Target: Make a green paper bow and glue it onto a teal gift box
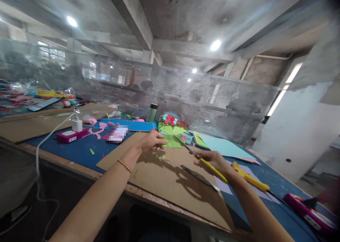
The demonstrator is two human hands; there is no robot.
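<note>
Head view, green paper [173, 137], edge between left fingers [160, 141]

Scissors [209, 167] over cardbd [164, 176], flask [152, 112] bhd, glue gun [252, 180] R

One head-worn camera looked forward and down, the left hand [152, 141] and right hand [214, 161] near, the table [79, 152] stretching away to a mesh screen [176, 89], ceiling [204, 11] above.

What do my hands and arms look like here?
Both forearms are bare, with no sleeves in view. Your left hand is ungloved, with a gold-coloured beaded bracelet around the wrist. Your right hand is ungloved, with no bracelet visible.
</note>
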